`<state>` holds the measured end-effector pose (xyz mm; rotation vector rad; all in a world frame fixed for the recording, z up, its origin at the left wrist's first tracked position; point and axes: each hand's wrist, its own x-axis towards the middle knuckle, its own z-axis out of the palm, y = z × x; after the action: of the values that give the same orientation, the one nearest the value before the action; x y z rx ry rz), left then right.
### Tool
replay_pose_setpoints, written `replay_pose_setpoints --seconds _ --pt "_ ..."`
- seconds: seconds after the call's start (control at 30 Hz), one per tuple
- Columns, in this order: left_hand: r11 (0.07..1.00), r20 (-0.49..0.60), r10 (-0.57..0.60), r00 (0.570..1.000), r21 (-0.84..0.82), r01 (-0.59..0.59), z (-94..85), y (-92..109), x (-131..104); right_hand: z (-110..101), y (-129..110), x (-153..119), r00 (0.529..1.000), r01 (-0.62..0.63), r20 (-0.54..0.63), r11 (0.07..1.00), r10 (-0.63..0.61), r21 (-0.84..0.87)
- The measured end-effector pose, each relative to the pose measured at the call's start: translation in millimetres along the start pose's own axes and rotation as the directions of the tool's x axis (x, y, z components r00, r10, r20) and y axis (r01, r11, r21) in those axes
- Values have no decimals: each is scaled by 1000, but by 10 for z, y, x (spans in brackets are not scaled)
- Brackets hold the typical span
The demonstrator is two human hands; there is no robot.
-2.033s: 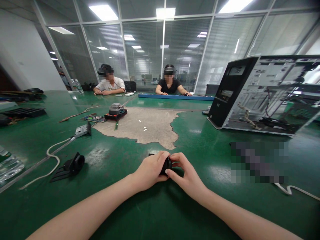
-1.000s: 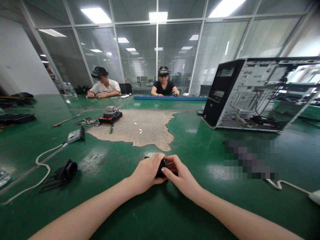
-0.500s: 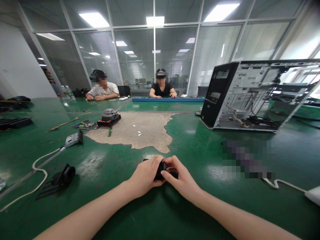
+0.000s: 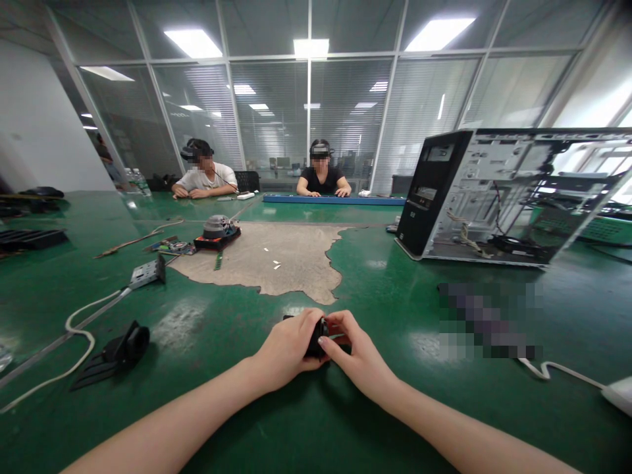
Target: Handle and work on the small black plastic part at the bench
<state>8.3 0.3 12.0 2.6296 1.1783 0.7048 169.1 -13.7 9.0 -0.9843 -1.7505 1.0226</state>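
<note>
- Fingers of the left hand point(image 4: 286, 342) wrap a small black part point(image 4: 315, 341); those of the right hand point(image 4: 360, 352) are bent narrow against its right end, thumb nearest the camera.
- That part sits between the hands, near the middle of the green table point(image 4: 296, 428); whether it touches the surface, I cannot tell.
- Work in hand, as I judge it: the left steadies while the right handles the end. Which way the right fingers press or turn is hidden.
- A next move at that end would call for a firm left hold and light, even fingertip pressure.
- Edges: a black corner pokes out beyond the left hand, and the ragged border of the brown patch point(image 4: 306, 257) lies just ahead.
- Room: open green surface lies either side of the hands. Leftward, the black bracket point(image 4: 129, 347) limits a wide sweep; rightward, the pixelated strip point(image 4: 486, 319) does, with the computer case point(image 4: 434, 191) beyond.
</note>
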Motion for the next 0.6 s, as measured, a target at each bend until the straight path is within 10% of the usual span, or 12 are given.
replay_pose_setpoints --seconds 0.27,0.6 --pt "1000 8 6 1000 -17 -6 -25 12 -8 -21 -16 -8 988 143 -37 985 -147 -95" --pt "1000 11 -10 1000 -23 11 -29 7 -12 14 -17 -24 999 39 20 997 -38 -63"
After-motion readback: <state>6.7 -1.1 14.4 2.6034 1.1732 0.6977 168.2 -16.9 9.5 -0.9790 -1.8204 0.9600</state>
